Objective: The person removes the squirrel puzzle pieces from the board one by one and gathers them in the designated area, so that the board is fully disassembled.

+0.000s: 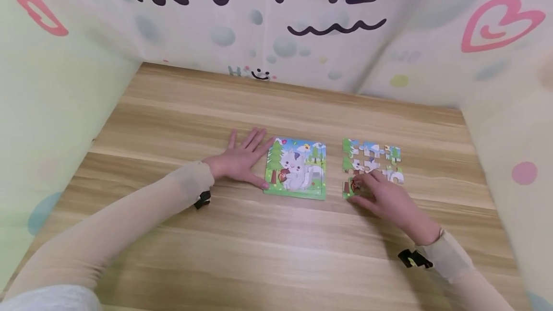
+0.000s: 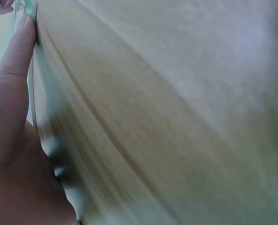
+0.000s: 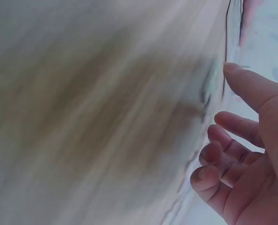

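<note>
My left hand lies spread flat on the table, with index fingertip and thumb tip at the left edge of a square picture puzzle showing a grey-white squirrel with an acorn. In the left wrist view its thumb reaches the puzzle's rim. To the right, loose jigsaw pieces lie in spaced rows. My right hand bends over the lower row, thumb and fingers around the bottom-left puzzle piece. The right wrist view shows the thumb extended and the other fingers curled. Part of the lower row is hidden under this hand.
The wooden table meets a printed fabric backdrop at the back, and similar panels stand at left and right. Black straps are on both wrists.
</note>
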The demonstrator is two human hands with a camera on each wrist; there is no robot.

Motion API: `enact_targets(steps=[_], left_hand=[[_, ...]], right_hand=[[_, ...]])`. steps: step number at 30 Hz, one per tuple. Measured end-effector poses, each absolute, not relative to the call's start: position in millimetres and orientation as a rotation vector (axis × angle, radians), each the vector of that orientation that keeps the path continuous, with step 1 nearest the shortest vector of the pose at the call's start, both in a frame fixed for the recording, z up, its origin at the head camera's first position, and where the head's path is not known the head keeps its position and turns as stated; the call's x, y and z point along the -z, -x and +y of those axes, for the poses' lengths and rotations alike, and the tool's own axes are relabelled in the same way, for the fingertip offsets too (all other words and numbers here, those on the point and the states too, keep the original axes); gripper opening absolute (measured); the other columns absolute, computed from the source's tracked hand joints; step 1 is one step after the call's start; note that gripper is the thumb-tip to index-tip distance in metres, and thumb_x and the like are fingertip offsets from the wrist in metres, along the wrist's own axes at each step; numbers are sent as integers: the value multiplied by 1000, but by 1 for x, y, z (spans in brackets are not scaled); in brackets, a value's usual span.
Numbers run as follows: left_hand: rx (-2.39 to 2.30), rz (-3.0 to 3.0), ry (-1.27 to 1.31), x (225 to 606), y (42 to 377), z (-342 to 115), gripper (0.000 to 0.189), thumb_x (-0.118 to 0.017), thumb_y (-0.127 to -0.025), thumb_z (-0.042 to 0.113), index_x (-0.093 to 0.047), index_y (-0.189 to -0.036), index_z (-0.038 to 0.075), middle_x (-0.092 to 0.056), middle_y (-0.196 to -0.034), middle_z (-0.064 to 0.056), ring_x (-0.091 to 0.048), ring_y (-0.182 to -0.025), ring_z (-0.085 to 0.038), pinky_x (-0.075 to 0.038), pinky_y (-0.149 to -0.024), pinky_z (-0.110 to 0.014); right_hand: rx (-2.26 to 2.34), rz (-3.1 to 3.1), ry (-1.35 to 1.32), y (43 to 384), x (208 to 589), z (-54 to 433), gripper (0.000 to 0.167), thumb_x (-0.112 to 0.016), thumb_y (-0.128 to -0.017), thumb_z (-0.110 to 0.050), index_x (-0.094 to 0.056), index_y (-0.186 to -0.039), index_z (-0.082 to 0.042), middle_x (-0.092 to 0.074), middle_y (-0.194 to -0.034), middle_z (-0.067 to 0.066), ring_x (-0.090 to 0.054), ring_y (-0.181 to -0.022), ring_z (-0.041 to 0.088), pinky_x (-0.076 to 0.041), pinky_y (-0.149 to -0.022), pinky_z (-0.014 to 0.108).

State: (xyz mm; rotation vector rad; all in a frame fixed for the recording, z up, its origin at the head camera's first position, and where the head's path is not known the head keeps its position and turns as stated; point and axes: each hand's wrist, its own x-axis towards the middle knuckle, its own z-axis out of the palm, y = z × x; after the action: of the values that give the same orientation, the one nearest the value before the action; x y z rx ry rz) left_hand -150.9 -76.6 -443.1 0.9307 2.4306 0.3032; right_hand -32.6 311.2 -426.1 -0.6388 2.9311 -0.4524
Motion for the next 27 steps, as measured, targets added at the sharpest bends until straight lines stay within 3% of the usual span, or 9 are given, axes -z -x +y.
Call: enact_targets(steps=[6, 13, 19, 27], left_hand=[[-307, 2431, -933, 445, 147, -79, 132, -71, -81, 77, 7, -168, 17, 21, -172, -16, 21, -158, -36, 20, -114, -74], [-320, 2448, -959, 442, 148, -78, 131, -72, -81, 76, 4, -168, 15, 17, -172, -18, 18, -158, -38, 18, -114, -75], [-308, 2446, -969, 441, 147, -77, 130, -72, -82, 74, 4, -168, 15, 17, -172, -18, 19, -158, -37, 16, -114, -76], [-326, 2459, -964, 444, 148, -77, 130, -73, -81, 75, 4, -168, 16, 17, -173, -17, 18, -159, -36, 17, -114, -75]], right_hand=[[463, 2901, 790, 41, 423, 280, 37, -76, -97, -29, -67, -124, -6, -66, -110, 6, -61, -77, 13, -55, -61, 29], [443, 2870, 993, 60, 422, 228, 40, -80, -94, -27, -69, -126, -5, -65, -118, 8, -66, -80, 13, -59, -67, 28], [358, 2882, 973, 62, 426, 195, 47, -79, -95, -31, -66, -128, 0, -63, -115, 11, -62, -79, 14, -55, -59, 24], [384, 2897, 883, 54, 425, 191, 44, -80, -94, -25, -66, -125, 3, -64, -113, 10, -63, -86, 14, -57, -67, 25]])
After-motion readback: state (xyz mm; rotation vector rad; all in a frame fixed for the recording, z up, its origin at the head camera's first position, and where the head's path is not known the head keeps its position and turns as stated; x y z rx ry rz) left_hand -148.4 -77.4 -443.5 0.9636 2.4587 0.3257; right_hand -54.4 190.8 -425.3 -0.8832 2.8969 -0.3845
